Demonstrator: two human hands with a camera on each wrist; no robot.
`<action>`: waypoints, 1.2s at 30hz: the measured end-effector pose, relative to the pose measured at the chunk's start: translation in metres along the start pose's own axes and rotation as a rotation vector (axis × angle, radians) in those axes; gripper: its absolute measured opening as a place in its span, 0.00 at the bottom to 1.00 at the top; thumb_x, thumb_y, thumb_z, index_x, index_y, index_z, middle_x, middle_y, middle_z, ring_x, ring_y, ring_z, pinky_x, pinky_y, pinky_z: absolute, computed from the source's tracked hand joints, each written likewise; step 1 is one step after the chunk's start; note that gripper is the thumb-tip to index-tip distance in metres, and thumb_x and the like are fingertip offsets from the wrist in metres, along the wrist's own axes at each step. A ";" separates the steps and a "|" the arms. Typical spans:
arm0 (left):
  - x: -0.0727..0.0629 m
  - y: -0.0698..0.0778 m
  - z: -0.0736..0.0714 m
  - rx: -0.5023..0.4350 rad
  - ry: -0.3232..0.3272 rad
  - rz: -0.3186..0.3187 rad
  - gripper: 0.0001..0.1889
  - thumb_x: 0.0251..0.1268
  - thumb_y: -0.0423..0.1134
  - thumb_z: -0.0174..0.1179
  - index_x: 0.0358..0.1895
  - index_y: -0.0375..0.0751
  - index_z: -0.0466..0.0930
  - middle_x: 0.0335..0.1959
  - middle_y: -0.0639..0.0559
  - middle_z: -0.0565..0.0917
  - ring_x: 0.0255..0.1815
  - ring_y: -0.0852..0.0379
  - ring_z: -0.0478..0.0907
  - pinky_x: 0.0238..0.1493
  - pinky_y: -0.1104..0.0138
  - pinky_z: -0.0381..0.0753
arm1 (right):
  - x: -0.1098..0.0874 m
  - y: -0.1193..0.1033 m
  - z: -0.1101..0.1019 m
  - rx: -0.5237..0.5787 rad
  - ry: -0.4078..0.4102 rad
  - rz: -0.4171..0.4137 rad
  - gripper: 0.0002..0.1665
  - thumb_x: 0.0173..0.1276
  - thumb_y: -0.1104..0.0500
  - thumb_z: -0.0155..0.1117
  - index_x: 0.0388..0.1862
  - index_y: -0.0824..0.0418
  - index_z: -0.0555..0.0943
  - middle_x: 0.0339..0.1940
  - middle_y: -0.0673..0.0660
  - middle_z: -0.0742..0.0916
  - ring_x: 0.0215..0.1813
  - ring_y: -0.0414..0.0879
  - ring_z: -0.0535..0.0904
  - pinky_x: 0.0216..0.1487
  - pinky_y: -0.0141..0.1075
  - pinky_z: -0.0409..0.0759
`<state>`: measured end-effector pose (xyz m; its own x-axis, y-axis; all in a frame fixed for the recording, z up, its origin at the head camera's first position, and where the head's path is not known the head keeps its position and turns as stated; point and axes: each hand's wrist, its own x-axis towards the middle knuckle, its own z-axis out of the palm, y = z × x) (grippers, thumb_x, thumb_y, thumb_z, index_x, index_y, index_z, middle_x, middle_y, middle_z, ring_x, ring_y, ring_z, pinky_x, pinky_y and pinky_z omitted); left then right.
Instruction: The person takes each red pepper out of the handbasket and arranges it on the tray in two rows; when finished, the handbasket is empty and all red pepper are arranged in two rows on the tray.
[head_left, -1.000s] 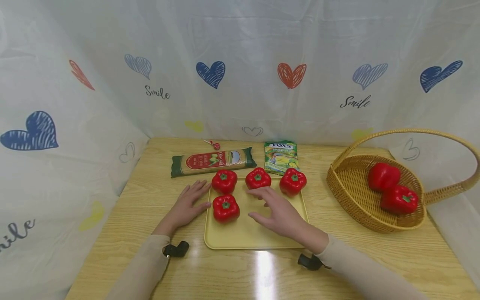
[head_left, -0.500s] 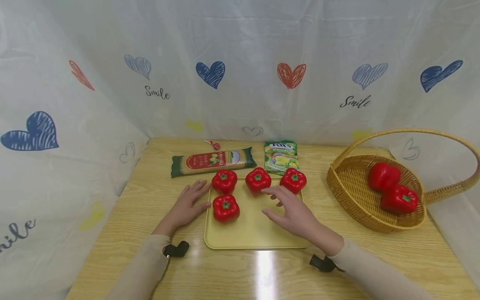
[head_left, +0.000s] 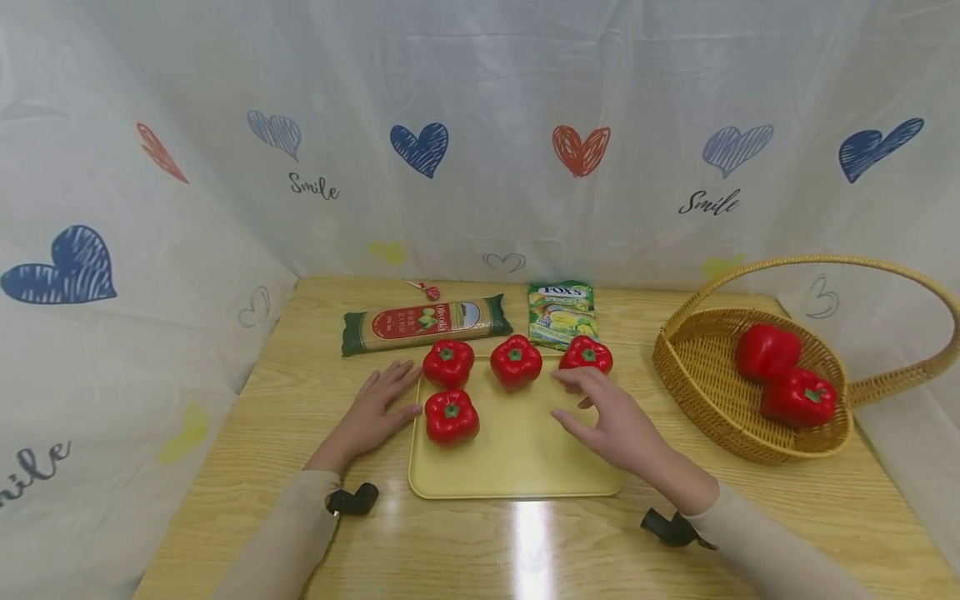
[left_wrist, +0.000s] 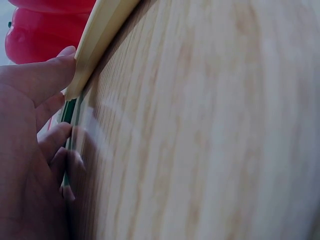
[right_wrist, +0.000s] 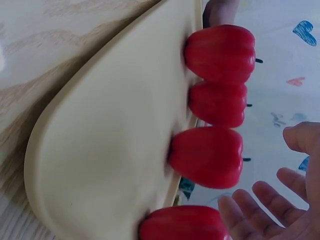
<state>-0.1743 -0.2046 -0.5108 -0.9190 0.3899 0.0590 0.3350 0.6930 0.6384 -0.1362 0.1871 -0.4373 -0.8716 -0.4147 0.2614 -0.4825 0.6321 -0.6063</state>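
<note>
On the yellow tray (head_left: 517, 467) stand several red bell peppers: a front left pepper (head_left: 452, 417), a back left pepper (head_left: 448, 363), a back middle pepper (head_left: 516, 362) and a back right pepper (head_left: 586, 353). My left hand (head_left: 378, 410) rests on the table at the tray's left side, fingers spread loosely; in the left wrist view its thumb touches the tray's rim (left_wrist: 100, 37). Over the tray's right part hovers my right hand (head_left: 611, 421), holding nothing, fingers loosely bent. Its fingertips overlap the back right pepper (right_wrist: 182, 223) in the right wrist view.
A wicker basket (head_left: 701, 392) with a tall handle stands at the right, two red peppers (head_left: 798, 398) inside it. Behind the tray lie a pasta pack (head_left: 423, 325), a lollipop (head_left: 431, 292) and a green candy bag (head_left: 561, 315). A printed curtain (head_left: 480, 200) hangs behind the table.
My right hand has moved rightwards over the tray, from near the back middle pepper to the front of the back right one. The left hand and the peppers have stayed put.
</note>
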 end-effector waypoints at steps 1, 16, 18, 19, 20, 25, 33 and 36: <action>0.000 0.000 0.000 0.001 0.000 -0.001 0.35 0.72 0.51 0.62 0.78 0.44 0.64 0.80 0.41 0.60 0.83 0.41 0.47 0.82 0.46 0.36 | -0.001 0.001 -0.002 -0.002 0.004 -0.004 0.29 0.68 0.55 0.73 0.67 0.58 0.77 0.59 0.54 0.82 0.55 0.51 0.81 0.47 0.42 0.87; 0.000 0.003 -0.001 -0.003 -0.006 -0.014 0.35 0.73 0.50 0.62 0.78 0.44 0.64 0.80 0.41 0.60 0.83 0.41 0.46 0.82 0.46 0.35 | -0.014 0.021 -0.024 -0.021 0.069 0.021 0.27 0.69 0.61 0.71 0.65 0.60 0.77 0.55 0.59 0.83 0.53 0.53 0.81 0.46 0.44 0.87; 0.000 0.003 -0.001 -0.003 -0.005 -0.013 0.35 0.73 0.50 0.62 0.78 0.44 0.64 0.80 0.41 0.60 0.83 0.41 0.46 0.82 0.46 0.35 | -0.016 0.024 -0.027 -0.032 0.081 0.029 0.26 0.70 0.61 0.71 0.65 0.60 0.77 0.54 0.59 0.84 0.53 0.54 0.81 0.46 0.46 0.88; 0.000 0.003 -0.001 -0.004 -0.004 -0.011 0.35 0.73 0.50 0.62 0.78 0.44 0.64 0.80 0.41 0.60 0.83 0.41 0.46 0.82 0.46 0.35 | -0.017 0.025 -0.029 -0.038 0.089 0.034 0.26 0.69 0.61 0.71 0.65 0.60 0.77 0.54 0.59 0.84 0.53 0.54 0.82 0.45 0.47 0.88; 0.000 0.002 -0.001 -0.004 -0.003 -0.010 0.35 0.72 0.50 0.62 0.78 0.44 0.64 0.80 0.41 0.60 0.83 0.41 0.47 0.82 0.46 0.35 | -0.018 0.026 -0.031 -0.049 0.096 0.039 0.26 0.69 0.61 0.71 0.65 0.60 0.78 0.54 0.59 0.84 0.52 0.54 0.82 0.45 0.48 0.88; 0.000 0.002 0.000 -0.007 -0.004 -0.010 0.35 0.72 0.51 0.62 0.78 0.45 0.64 0.80 0.41 0.60 0.83 0.41 0.46 0.82 0.46 0.35 | -0.025 0.031 -0.040 -0.098 0.134 0.049 0.25 0.69 0.61 0.71 0.64 0.61 0.78 0.53 0.58 0.84 0.52 0.52 0.83 0.44 0.48 0.88; 0.000 0.001 0.000 -0.009 0.001 -0.006 0.35 0.72 0.51 0.62 0.78 0.45 0.64 0.80 0.42 0.60 0.83 0.41 0.46 0.82 0.47 0.35 | -0.034 0.042 -0.054 -0.111 0.160 0.057 0.23 0.71 0.61 0.68 0.64 0.62 0.78 0.54 0.59 0.84 0.51 0.52 0.82 0.45 0.44 0.87; 0.000 0.001 0.000 -0.008 -0.002 -0.006 0.35 0.72 0.51 0.62 0.78 0.45 0.64 0.80 0.41 0.60 0.83 0.41 0.46 0.82 0.47 0.35 | -0.038 0.046 -0.059 -0.121 0.169 0.076 0.23 0.72 0.60 0.68 0.64 0.61 0.78 0.53 0.58 0.84 0.51 0.51 0.81 0.46 0.34 0.85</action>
<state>-0.1741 -0.2044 -0.5103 -0.9205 0.3869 0.0540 0.3281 0.6905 0.6447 -0.1303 0.2705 -0.4303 -0.9029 -0.2536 0.3472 -0.4131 0.7354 -0.5371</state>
